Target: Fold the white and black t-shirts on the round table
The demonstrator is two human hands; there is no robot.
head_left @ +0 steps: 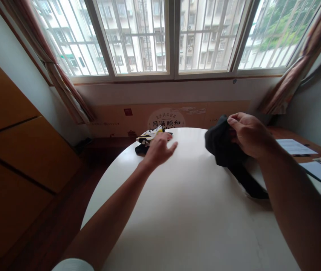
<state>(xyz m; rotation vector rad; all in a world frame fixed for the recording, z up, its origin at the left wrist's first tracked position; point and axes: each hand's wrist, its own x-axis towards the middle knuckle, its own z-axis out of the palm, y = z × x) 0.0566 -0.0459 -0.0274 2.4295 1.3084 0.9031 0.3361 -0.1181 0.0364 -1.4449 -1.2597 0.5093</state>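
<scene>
My right hand (246, 131) pinches a black cloth (219, 145) between thumb and fingers and holds it up over the right side of the white table. A dark strip (248, 180) trails below it toward my forearm; whether it belongs to the same piece, I cannot tell. My left hand (160, 148) has its thumb stretched away from the fingers and grips nothing that I can see. Just behind it, at the table's far left edge, lies a small pile of folded cloth (149, 136), patterned in white, black and yellow, over a black piece (141, 149). The hand partly hides this pile.
The round white table (177, 210) spans the middle. Papers (296, 146) and a pen (301, 155) lie on a brown surface at right. A printed cardboard panel (106, 120) stands behind the table, under a barred window. Wooden cabinets (22, 158) are at left.
</scene>
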